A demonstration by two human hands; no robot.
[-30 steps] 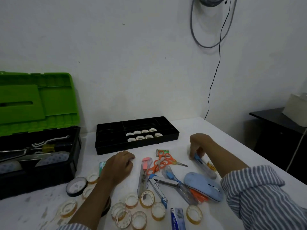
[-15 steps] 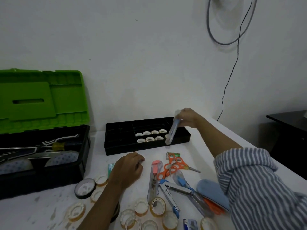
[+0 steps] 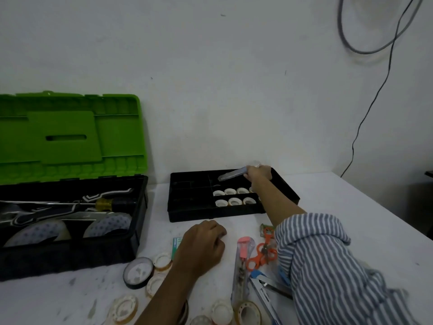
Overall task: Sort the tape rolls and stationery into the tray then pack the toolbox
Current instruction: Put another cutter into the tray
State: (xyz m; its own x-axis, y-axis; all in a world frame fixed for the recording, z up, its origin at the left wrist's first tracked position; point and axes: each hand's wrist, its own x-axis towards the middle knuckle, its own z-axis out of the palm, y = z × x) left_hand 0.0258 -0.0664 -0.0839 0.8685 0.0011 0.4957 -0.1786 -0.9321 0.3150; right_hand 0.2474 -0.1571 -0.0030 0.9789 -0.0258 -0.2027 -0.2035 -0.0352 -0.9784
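The black tray (image 3: 187, 214) lies by the wall with several small white tape rolls (image 3: 230, 191) in its right compartments. My right hand (image 3: 259, 173) reaches over the tray's back right part and grips a clear utility knife (image 3: 232, 174), held nearly level just above a back compartment. My left hand (image 3: 202, 245) rests on the table in front of the tray, fingers curled, holding nothing that I can see. Loose tape rolls (image 3: 125, 308), a black tape roll (image 3: 138, 273), orange scissors (image 3: 262, 253) and a pink-capped cutter (image 3: 242, 261) lie near it.
The open toolbox (image 3: 70, 254) with a green lid (image 3: 70, 134) stands at the left, holding a screwdriver (image 3: 110, 204) and large tape rolls. A small green packet (image 3: 176, 246) peeks out beside my left hand. A cable (image 3: 365, 118) hangs on the wall.
My right hand picked the clear knife up from the table, carried it to the tray, and turned it from upright to nearly level over the back compartment. My left hand stayed put.
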